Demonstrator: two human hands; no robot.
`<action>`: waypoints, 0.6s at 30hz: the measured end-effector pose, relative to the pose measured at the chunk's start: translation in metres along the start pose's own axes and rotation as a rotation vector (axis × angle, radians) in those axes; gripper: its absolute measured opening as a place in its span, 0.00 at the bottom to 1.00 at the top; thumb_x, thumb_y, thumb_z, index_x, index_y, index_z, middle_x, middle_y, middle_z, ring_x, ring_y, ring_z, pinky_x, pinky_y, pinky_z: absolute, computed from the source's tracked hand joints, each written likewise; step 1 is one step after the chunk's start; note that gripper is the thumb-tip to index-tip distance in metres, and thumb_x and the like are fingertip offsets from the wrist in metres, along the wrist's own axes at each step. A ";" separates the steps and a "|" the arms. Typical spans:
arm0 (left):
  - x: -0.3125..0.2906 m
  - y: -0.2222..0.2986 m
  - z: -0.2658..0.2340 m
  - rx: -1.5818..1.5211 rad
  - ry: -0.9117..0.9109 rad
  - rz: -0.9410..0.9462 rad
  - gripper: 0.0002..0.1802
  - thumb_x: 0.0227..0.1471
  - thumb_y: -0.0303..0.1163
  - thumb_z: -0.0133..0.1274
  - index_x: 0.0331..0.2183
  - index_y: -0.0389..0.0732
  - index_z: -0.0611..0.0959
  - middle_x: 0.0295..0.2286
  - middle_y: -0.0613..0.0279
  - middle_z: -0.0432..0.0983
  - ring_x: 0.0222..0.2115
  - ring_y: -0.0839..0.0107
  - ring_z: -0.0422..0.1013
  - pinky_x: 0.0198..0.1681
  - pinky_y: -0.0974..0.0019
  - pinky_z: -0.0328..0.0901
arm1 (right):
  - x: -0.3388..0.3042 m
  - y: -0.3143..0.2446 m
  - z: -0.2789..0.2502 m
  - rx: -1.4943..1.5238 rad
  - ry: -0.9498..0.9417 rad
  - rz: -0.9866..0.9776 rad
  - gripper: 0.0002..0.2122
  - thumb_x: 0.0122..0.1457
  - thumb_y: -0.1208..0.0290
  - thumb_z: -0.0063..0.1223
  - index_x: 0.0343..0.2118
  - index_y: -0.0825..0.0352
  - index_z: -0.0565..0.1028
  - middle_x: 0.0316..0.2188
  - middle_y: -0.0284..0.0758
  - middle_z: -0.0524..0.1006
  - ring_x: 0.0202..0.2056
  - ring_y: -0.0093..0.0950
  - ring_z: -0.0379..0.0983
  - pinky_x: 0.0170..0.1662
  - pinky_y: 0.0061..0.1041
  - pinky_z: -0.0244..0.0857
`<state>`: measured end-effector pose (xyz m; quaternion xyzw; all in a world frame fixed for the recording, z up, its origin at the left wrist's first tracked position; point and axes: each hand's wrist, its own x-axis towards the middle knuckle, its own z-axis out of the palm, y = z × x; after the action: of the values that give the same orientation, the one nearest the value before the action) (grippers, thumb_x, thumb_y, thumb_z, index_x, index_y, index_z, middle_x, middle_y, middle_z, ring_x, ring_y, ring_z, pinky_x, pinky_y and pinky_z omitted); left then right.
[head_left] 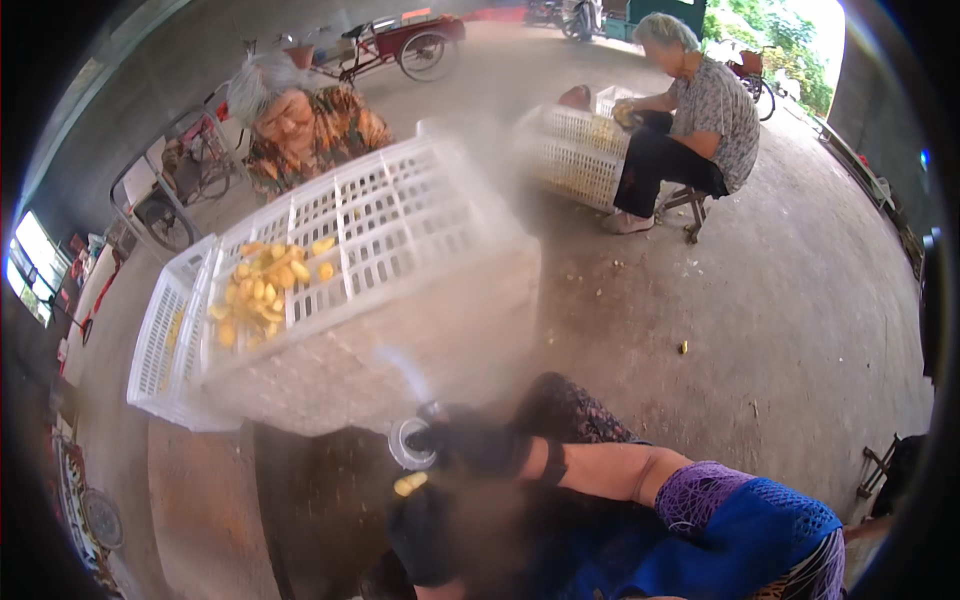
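My right hand [480, 440], in a dark glove, is closed against a pale round ring-shaped thing [411, 444] with a dark middle; its exact kind is unclear. Below it, my left hand [418, 535], also dark-gloved, has a small yellow oblong piece [410, 484] at its fingertips. The fingers there look closed on it, though blur hides their detail. In front of my hands stands a large white slatted plastic crate [370, 270]. Several peeled-looking yellow pieces [262, 290] lie heaped on its left part.
Another white crate [160, 345] adjoins on the left. A person [300, 130] in a patterned top sits behind the large crate. Farther right, a second person [720, 120] sits on a low stool [690, 205] beside more crates [575, 150]. A red cargo tricycle [410, 45] stands at the back.
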<state>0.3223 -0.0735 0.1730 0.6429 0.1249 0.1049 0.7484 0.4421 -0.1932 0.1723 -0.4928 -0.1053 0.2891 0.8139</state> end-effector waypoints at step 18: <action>-0.026 0.039 -0.017 1.064 0.116 0.450 0.06 0.49 0.24 0.50 0.30 0.32 0.79 0.39 0.49 0.75 0.43 0.51 0.71 0.48 0.60 0.67 | -0.001 0.002 0.003 -0.383 -0.034 -0.266 0.09 0.53 0.75 0.58 0.37 0.65 0.73 0.23 0.27 0.73 0.17 0.16 0.66 0.16 0.15 0.58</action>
<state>0.2927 -0.0599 0.2107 0.9346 0.0612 0.2192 0.2734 0.4391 -0.1909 0.1720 -0.6151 -0.2360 0.1625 0.7345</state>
